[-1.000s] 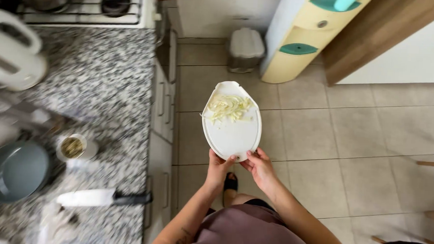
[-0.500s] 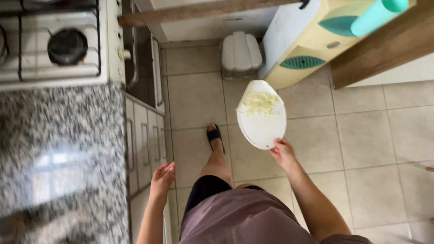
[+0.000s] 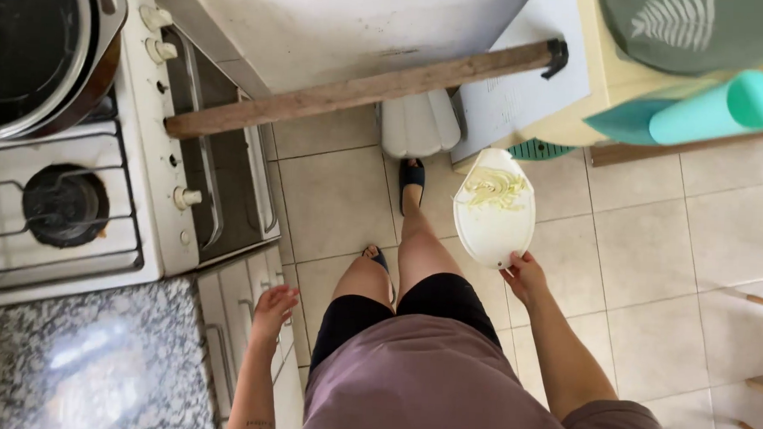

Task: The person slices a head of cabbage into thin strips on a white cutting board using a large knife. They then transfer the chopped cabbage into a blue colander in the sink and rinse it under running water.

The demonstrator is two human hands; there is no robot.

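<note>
My right hand (image 3: 526, 277) pinches the near edge of the white cutting board (image 3: 494, 209), fingers closed on its rim, carrying it level out over the tiled floor (image 3: 655, 244). It looks light and stiff, smooth plastic, so slippery; the chopped pale shreds (image 3: 494, 188) at the far end could slide off if I tilt. My left hand (image 3: 272, 308) hangs empty, fingers loosely spread, beside the cabinet drawers (image 3: 240, 303). Stove (image 3: 81, 210) to my left, a white bin (image 3: 417, 122) straight ahead.

The right hand (image 3: 526, 277) holds a white cutting board (image 3: 494, 212) by its near edge, with pale chopped scraps (image 3: 494, 187) on the far end. The left hand (image 3: 272, 308) hangs free and open beside the counter (image 3: 83, 364).
</note>
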